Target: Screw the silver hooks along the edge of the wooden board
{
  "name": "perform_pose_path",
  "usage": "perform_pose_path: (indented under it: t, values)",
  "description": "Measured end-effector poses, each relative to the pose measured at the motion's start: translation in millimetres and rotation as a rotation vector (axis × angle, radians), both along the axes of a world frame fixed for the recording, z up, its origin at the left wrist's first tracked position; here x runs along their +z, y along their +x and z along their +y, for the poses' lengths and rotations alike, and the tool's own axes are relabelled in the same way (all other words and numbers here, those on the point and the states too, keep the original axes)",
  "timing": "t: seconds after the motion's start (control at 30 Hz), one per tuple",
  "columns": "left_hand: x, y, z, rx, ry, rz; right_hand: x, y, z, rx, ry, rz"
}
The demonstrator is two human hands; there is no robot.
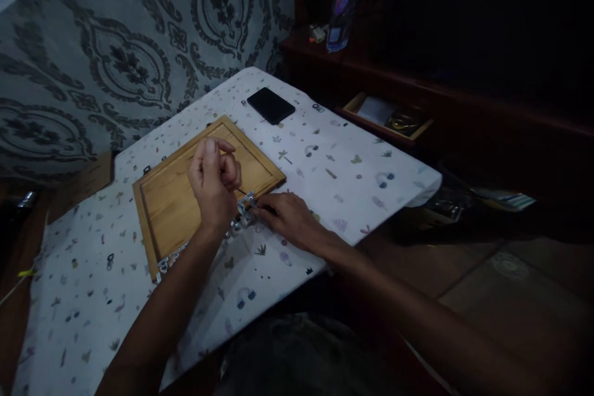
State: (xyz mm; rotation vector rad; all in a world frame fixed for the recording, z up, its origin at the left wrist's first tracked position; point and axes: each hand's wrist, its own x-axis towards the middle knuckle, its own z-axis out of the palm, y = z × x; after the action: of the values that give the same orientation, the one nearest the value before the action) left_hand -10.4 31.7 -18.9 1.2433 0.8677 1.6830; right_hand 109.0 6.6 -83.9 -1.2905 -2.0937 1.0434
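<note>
A framed wooden panel, like a cabinet door, lies flat on the cloth-covered table. Metal hinges sit along its near edge, and more metal parts show at its near left corner. Above the panel is my left hand, its fingers curled in and the thumb raised. A thin dark shaft runs from below that hand towards the hinge; what the fist holds is hidden. My right hand rests at the panel's near right edge, fingertips closed on a metal hinge.
A black phone lies on the patterned tablecloth beyond the panel. At the back, a plastic bottle stands on a dark cabinet with an open drawer. A cardboard piece leans at the table's left edge by the wall.
</note>
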Motion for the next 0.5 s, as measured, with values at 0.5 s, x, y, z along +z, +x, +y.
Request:
perform_pose_path:
  t: [0.5]
  values:
    - [5.7,-11,6,-0.389,-0.052,0.108,-0.5,2,-1,0.003,0.032,0.010]
